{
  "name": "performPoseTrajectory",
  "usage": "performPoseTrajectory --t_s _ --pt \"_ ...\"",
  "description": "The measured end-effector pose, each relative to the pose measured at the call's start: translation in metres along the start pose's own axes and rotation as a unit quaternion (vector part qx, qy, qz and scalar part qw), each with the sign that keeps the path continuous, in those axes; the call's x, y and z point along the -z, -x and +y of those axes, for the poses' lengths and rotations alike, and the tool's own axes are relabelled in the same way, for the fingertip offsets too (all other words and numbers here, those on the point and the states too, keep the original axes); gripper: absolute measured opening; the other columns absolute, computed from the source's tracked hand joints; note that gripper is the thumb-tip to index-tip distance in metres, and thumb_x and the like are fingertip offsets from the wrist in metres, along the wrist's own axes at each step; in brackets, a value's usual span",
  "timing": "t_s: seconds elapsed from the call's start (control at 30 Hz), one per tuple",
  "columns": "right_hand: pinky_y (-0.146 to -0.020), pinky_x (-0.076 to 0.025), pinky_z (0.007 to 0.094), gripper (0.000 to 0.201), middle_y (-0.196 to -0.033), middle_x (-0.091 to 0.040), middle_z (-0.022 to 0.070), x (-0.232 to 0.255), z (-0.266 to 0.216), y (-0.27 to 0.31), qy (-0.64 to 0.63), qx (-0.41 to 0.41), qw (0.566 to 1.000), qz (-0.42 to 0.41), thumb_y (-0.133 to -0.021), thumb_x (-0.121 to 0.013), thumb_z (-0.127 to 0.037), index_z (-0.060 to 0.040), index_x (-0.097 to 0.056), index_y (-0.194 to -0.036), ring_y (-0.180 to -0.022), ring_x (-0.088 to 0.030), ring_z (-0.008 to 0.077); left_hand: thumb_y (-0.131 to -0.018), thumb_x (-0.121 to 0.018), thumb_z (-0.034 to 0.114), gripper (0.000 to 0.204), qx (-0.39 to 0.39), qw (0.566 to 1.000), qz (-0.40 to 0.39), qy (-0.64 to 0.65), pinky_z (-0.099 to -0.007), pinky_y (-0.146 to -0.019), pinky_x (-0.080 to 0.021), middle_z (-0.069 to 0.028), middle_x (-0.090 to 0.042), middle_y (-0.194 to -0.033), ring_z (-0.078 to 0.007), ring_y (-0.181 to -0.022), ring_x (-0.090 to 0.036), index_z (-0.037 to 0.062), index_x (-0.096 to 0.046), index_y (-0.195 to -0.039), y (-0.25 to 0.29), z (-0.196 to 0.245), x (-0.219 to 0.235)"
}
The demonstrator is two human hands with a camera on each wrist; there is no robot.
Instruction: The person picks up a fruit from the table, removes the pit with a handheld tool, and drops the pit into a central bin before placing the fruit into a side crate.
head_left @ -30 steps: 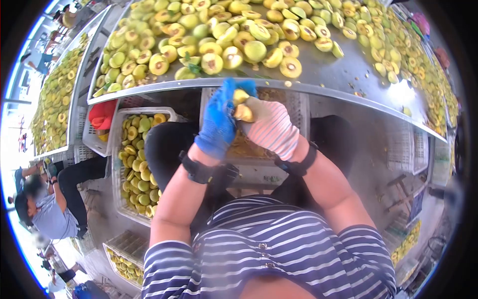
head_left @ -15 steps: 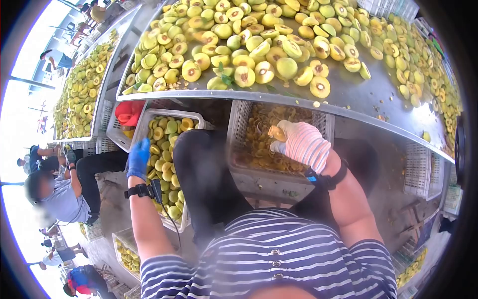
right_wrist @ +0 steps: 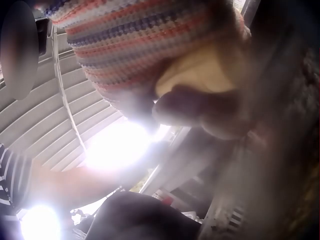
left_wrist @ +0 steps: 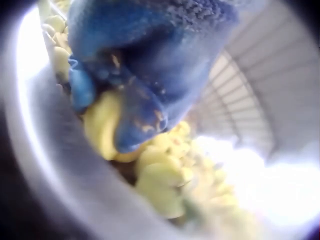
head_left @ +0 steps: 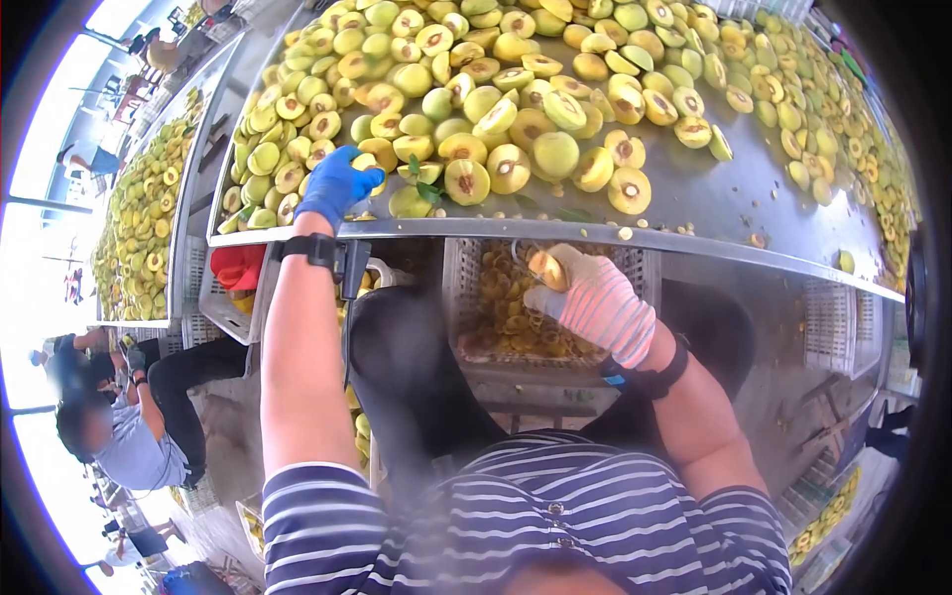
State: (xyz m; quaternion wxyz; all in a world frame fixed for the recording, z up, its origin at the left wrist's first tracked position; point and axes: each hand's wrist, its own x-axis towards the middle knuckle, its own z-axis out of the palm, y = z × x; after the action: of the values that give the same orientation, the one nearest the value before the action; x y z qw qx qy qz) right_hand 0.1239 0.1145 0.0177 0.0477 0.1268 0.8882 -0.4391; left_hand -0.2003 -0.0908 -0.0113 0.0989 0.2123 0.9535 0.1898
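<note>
My left hand (head_left: pixel 340 186), in a blue glove, reaches over the table's near edge to the front of a heap of halved yellow-green peaches (head_left: pixel 466 182). Thumb and fingers close around one peach half (left_wrist: pixel 102 125) in the left wrist view. Lower and to the right, my right hand (head_left: pixel 603 302) wears a striped knit glove. It grips a tan, wooden-looking handle (head_left: pixel 547 270) of a tool with a thin curved metal end (head_left: pixel 516 248). Beneath that hand is a white crate (head_left: pixel 650 288) of brownish-yellow scraps (head_left: pixel 506 312).
The metal table (head_left: pixel 684 174) has a raised front rim (head_left: pixel 595 234) between the hands. A crate of peach halves (head_left: pixel 362 426) stands by the left knee, partly hidden by the arm. A red item (head_left: pixel 236 268) lies in another crate. A seated person (head_left: pixel 139 426) works at left.
The hands were together over the scrap crate, then parted. My left hand swung left over the crate of halves, then up to the heap. My right hand stays over the scraps with the tool.
</note>
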Motion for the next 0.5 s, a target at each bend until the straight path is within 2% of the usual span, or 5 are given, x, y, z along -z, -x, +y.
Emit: performPoseTrajectory --t_s 0.1,0.2,0.33,0.43,0.5 --pt "-0.077 -0.052 0.0418 0.032 -0.096 -0.062 0.0179 0.002 -0.007 0.0 -0.033 0.031 0.999 0.002 -0.087 -0.068 -0.028 -0.0081 -0.062 -0.112 -0.087 -0.065 0.036 -0.077 -0.075 0.02 0.033 0.012 0.945 -0.037 0.324 -0.0209 -0.063 -0.047 -0.0015 -0.066 -0.089 -0.0058 -0.075 -0.059 0.0029 -0.065 -0.105 0.048 0.032 0.028" --pt "-0.079 -0.052 0.0412 0.033 -0.095 -0.063 0.0172 -0.013 -0.009 0.0 -0.058 0.166 0.983 0.061 -0.087 -0.068 -0.027 -0.0088 -0.062 -0.113 -0.087 -0.064 0.0366 -0.08 -0.068 0.008 0.03 -0.087 0.805 -0.069 0.583 -0.0284 -0.075 -0.054 -0.0092 -0.067 -0.097 -0.0173 -0.09 -0.065 -0.0002 -0.062 -0.108 0.1 0.068 0.022" --pt "-0.079 -0.051 0.0416 0.036 -0.094 -0.067 0.0179 -0.02 -0.021 0.005 -0.179 0.095 0.979 0.031 -0.085 -0.069 -0.027 -0.0083 -0.061 -0.115 -0.09 -0.065 0.036 -0.083 -0.061 -0.002 0.035 -0.095 0.62 -0.132 0.768 -0.0446 -0.096 -0.053 -0.0198 -0.062 -0.12 -0.0355 -0.111 -0.063 -0.0032 -0.058 -0.119 0.156 0.118 -0.029" --pt "-0.076 -0.052 0.0436 0.037 -0.091 -0.068 0.0205 -0.019 -0.013 0.007 -0.164 0.023 0.986 0.014 -0.084 -0.068 -0.028 -0.0049 -0.061 -0.112 -0.088 -0.065 0.0405 -0.095 -0.054 0.01 0.033 -0.073 0.59 -0.118 0.795 -0.0395 -0.095 -0.052 -0.0177 -0.065 -0.114 -0.0305 -0.106 -0.064 -0.004 -0.056 -0.124 0.174 0.142 -0.049" --pt "-0.076 -0.052 0.045 0.035 -0.091 -0.068 0.0225 -0.019 -0.008 0.008 -0.155 0.037 0.986 0.054 -0.085 -0.066 -0.028 -0.0026 -0.061 -0.108 -0.088 -0.065 0.0425 -0.093 -0.057 0.008 0.034 -0.186 0.709 -0.059 0.678 -0.0389 -0.091 -0.054 -0.0167 -0.065 -0.111 -0.0305 -0.102 -0.065 -0.0035 -0.055 -0.125 0.172 0.146 -0.058"
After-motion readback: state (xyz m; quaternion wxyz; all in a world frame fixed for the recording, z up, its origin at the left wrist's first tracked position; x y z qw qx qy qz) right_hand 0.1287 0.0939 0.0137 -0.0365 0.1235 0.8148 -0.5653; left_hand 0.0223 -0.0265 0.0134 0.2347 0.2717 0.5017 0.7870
